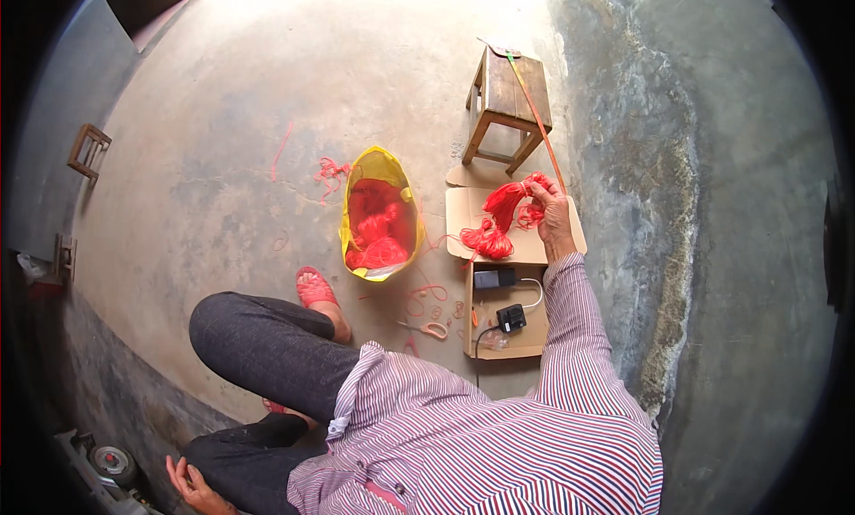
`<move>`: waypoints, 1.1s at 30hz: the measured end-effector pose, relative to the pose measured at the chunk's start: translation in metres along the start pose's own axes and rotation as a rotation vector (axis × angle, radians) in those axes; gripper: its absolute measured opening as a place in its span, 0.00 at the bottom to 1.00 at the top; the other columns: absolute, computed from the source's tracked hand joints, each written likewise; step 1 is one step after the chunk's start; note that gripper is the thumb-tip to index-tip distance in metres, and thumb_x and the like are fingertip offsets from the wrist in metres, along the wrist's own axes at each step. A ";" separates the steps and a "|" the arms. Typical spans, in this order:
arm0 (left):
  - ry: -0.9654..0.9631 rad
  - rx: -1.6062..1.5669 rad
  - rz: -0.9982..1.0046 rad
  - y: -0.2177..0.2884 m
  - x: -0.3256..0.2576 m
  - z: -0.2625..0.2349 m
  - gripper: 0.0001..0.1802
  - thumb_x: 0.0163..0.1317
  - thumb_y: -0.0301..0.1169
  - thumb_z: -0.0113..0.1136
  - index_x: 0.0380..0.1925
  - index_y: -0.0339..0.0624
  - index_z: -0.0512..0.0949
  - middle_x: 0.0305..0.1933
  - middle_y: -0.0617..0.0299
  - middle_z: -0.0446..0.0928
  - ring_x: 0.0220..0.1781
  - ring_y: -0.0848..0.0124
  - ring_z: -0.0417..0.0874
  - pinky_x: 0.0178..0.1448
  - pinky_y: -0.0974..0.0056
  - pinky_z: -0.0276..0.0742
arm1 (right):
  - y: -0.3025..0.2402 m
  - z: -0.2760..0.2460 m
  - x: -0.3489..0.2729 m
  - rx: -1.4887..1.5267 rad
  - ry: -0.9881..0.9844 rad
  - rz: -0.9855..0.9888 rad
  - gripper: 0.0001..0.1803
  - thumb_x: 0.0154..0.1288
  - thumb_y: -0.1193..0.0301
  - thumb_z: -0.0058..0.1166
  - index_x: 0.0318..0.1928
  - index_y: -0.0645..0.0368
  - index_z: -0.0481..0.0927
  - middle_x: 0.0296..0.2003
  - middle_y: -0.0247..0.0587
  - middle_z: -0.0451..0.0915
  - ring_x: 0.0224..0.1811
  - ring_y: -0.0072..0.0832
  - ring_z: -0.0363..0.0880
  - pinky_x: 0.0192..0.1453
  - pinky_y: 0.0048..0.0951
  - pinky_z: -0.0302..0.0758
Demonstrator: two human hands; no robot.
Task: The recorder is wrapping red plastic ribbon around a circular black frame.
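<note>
one bundle of red strands (503, 208) is in my right hand (552, 214), pinched near its tied end between thumb and fingers, so most of it hangs just left of my fingertips. its looser loops reach over the opened lid (459, 208) of a cardboard box (527, 339); i can't tell whether they touch it. inside the box sit a black adapter (511, 318) and a pale cable (537, 292). left of the bundle, well apart from my fingers, a yellow bag (381, 165) holds more red strands (378, 223). scissors (434, 331) lie on the floor beside the box. my left hand (198, 490) is down by my dark trousers (258, 337), fingers loosely parted, far from the bundle.
</note>
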State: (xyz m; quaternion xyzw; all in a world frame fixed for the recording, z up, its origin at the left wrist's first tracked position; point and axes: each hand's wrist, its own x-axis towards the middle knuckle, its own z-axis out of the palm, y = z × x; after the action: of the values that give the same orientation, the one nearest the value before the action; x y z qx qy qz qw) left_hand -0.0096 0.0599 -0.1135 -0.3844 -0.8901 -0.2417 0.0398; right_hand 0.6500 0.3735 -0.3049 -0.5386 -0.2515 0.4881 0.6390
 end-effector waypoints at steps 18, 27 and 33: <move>-0.776 -0.708 0.599 0.256 -0.037 0.123 0.27 0.53 0.30 0.69 0.53 0.35 0.74 0.55 0.49 0.76 0.57 0.56 0.78 0.60 0.60 0.72 | -0.050 0.231 -0.173 -0.185 -1.051 0.022 0.23 0.54 0.77 0.69 0.51 0.64 0.77 0.42 0.34 0.81 0.44 0.20 0.80 0.49 0.22 0.77; -1.118 -1.501 -0.328 0.197 -0.019 0.144 0.10 0.70 0.30 0.53 0.47 0.36 0.72 0.35 0.62 0.77 0.35 0.75 0.80 0.42 0.67 0.79 | -0.037 0.156 -0.087 -0.526 -0.384 -0.457 0.09 0.65 0.75 0.59 0.46 0.62 0.80 0.33 0.33 0.82 0.32 0.16 0.78 0.37 0.18 0.76; -1.243 -1.745 -0.536 0.185 -0.024 0.132 0.14 0.68 0.32 0.54 0.47 0.32 0.69 0.31 0.56 0.75 0.30 0.69 0.78 0.37 0.64 0.79 | 0.021 0.082 -0.041 -1.884 -0.403 -0.606 0.26 0.57 0.54 0.63 0.48 0.59 0.80 0.48 0.45 0.82 0.46 0.43 0.82 0.49 0.37 0.77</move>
State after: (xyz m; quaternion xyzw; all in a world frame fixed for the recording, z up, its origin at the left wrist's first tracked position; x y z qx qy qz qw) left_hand 0.1527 0.2137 -0.1621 -0.1294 -0.3330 -0.5522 -0.7532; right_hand 0.5570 0.3714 -0.2918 -0.6449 -0.7642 -0.0101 -0.0042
